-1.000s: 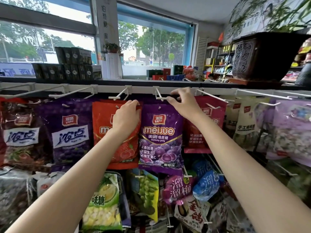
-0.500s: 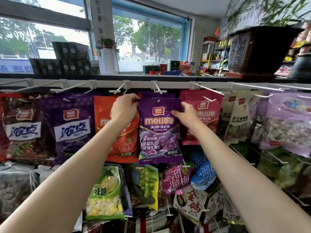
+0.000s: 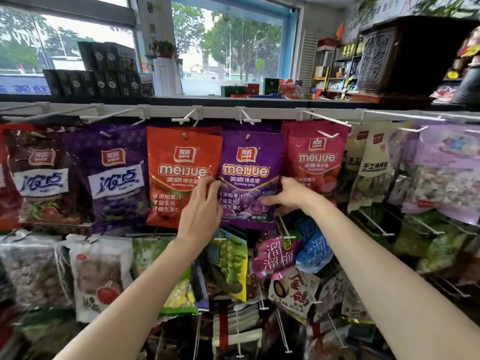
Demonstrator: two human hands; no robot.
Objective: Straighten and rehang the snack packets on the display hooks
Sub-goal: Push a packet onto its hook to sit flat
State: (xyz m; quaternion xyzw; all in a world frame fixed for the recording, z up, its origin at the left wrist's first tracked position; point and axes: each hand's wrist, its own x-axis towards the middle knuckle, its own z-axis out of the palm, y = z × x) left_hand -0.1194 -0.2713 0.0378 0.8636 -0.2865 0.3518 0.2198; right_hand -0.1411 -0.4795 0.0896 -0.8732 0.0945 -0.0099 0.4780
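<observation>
A purple Meijue gummy packet (image 3: 250, 162) hangs on a white hook (image 3: 248, 118) in the top row, between an orange Meijue packet (image 3: 179, 167) and a red Meijue packet (image 3: 315, 157). My left hand (image 3: 201, 209) holds the purple packet's left edge at mid height, fingers curled on it. On the packet's lower right edge, my right hand (image 3: 289, 196) grips it, thumb across the front. The packet hangs straight and faces forward.
Dark purple and brown packets (image 3: 117, 175) hang to the left, pale packets (image 3: 374, 167) to the right. A lower row of hooks carries green, purple and blue packets (image 3: 275, 253). Bare white hook tips (image 3: 187, 118) jut out above. A shelf with dark boxes (image 3: 104, 81) tops the rack.
Both hands slid down from the packet's top near the hook to its middle and lower edges. The purple packet now hangs on its hook, and the view has moved closer.
</observation>
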